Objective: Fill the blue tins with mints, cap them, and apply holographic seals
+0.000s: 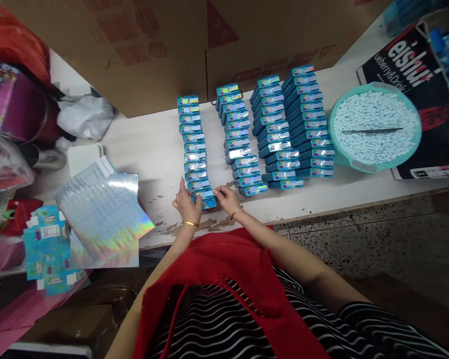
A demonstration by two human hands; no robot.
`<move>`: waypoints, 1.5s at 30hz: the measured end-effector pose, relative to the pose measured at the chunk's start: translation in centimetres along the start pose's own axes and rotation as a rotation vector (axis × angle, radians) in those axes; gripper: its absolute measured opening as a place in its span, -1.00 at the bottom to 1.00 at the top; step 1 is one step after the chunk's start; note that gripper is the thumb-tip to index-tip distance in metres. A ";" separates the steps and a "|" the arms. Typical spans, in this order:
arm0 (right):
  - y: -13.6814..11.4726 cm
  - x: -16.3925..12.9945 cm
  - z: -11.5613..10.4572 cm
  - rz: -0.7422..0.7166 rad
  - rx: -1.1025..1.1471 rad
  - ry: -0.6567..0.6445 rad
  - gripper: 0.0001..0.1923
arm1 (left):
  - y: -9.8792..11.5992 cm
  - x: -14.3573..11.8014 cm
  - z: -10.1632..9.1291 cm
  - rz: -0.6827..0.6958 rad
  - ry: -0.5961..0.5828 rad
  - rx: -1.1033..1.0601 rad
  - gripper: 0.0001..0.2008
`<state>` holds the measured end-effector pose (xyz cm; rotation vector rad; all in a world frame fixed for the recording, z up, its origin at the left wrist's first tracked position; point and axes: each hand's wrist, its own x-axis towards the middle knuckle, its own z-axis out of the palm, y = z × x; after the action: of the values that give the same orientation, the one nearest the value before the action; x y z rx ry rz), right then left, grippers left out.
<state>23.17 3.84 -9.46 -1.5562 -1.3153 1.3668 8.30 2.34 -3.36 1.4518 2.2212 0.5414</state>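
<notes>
While leaning over the table, pinching the nearest box at the near end of the leftmost row.

Gripping that box from both sides: left hand with fingers curled on its left edge, right hand with fingertips closed on its right edge, both wrists wearing thin bangles. Sitting at the table's front edge, touching the next box in line. Standing to the right, three more rows of overlapping blue boxes. Resting beyond them, a teal basin of pale pellets, possibly tablets, with a thin tool lying across. Lying to the left, shiny foil sheets and flat cartons.
</notes>
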 end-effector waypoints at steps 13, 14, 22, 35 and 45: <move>2.0 0.9 0.7 0.272 0.049 -0.007 -0.32 | 0.2 0.6 -1.3 -0.110 0.042 -0.022 -0.03; 1.4 0.8 0.2 0.232 0.010 0.036 -0.38 | 0.3 0.3 -1.8 -0.063 0.082 -0.063 -0.13; -4.7 -1.9 -2.2 0.294 0.303 -0.104 -0.43 | 2.9 -2.9 -5.0 -0.061 0.004 -0.597 -0.80; -4.8 -4.2 -2.6 0.473 0.394 -0.013 -0.26 | 2.3 -4.1 -3.1 -0.283 -0.105 -0.855 -0.83; -3.5 -3.9 -1.6 0.181 0.198 -0.006 -0.53 | -0.1 -3.2 -0.9 -0.263 -0.015 -0.525 -0.89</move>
<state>24.05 1.23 -4.68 -1.5643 -1.0273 1.5633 8.84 -0.72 -2.23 0.8796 2.0048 0.9292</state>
